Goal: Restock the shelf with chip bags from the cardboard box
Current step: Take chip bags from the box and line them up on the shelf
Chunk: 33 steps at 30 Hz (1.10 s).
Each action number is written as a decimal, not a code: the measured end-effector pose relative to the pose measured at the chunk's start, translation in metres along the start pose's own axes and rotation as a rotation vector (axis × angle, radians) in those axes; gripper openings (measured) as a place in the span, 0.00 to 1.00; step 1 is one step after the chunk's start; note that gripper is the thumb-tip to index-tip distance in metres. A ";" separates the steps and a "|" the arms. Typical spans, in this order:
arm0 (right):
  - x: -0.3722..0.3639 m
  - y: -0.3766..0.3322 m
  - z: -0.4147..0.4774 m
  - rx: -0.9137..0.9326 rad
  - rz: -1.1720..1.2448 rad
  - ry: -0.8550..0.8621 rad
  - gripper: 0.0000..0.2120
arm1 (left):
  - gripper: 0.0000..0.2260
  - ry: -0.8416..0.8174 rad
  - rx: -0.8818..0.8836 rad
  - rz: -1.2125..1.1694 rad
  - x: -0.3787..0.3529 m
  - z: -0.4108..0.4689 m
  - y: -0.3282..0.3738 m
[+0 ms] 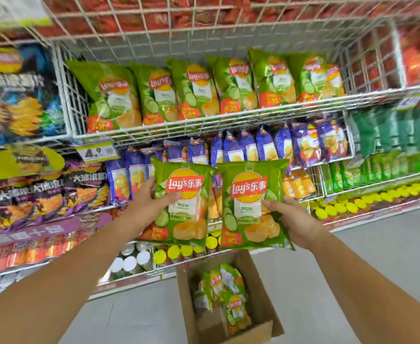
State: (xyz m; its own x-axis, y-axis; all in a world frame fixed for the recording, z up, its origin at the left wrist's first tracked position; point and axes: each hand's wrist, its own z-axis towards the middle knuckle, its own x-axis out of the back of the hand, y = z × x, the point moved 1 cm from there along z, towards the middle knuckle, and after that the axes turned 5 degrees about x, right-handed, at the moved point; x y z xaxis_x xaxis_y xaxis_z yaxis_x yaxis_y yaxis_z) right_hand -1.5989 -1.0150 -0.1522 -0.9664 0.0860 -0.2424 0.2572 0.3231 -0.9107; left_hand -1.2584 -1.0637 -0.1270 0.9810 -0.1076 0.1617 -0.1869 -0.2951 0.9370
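Note:
My left hand [147,203] grips a green Lay's chip bag [183,212] by its left edge. My right hand [294,219] grips a second green Lay's bag [248,209] by its right edge. Both bags are upright, side by side, in front of the lower shelves. Above them a white wire shelf [204,122] holds a row of several matching green bags [194,90]. On the floor below stands the open cardboard box [261,301] with a few more green bags [228,294] inside.
Purple chip bags [253,147] fill the shelf under the green row. Dark and blue snack bags [18,100] are on the left, green canisters [377,167] on the right, and canister lids [179,252] on the low shelves. A price tag [96,151] reads 4.9. Grey floor [353,269] lies around the box.

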 end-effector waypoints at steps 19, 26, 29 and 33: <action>0.150 -0.177 -0.011 0.213 -0.009 -0.052 0.22 | 0.24 0.027 -0.197 -0.171 -0.177 -0.032 0.137; 0.229 -0.212 -0.016 0.232 0.019 -0.147 0.14 | 0.20 0.074 -0.252 -0.164 -0.258 -0.040 0.172; 0.257 -0.225 -0.013 0.246 -0.044 -0.159 0.28 | 0.19 0.070 -0.252 -0.125 -0.279 -0.026 0.185; 0.286 -0.242 -0.007 0.250 -0.077 -0.113 0.19 | 0.41 0.061 -0.275 -0.126 -0.305 -0.005 0.205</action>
State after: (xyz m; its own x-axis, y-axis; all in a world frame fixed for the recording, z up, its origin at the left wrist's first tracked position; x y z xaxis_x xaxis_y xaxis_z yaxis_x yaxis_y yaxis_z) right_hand -1.9377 -1.0616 0.0010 -0.9804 -0.0403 -0.1927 0.1890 0.0812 -0.9786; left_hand -1.5956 -1.0870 0.0170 0.9984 -0.0263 0.0497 -0.0506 -0.0340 0.9981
